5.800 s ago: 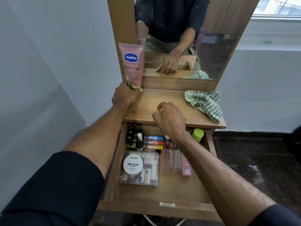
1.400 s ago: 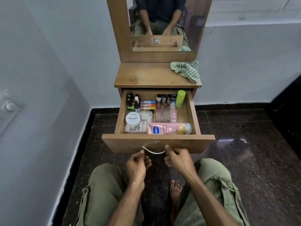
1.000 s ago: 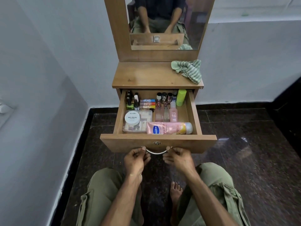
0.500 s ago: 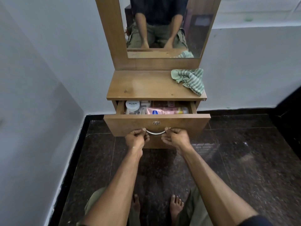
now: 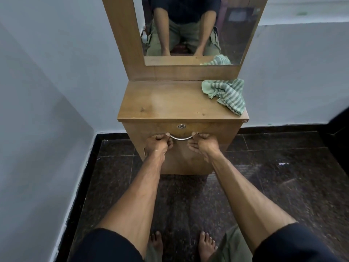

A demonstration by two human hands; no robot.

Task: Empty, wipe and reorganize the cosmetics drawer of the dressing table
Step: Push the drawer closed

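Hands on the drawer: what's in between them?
In the head view, the curved metal handle spans the gap between the left hand and right hand. The keyhole sits just above it on the drawer.
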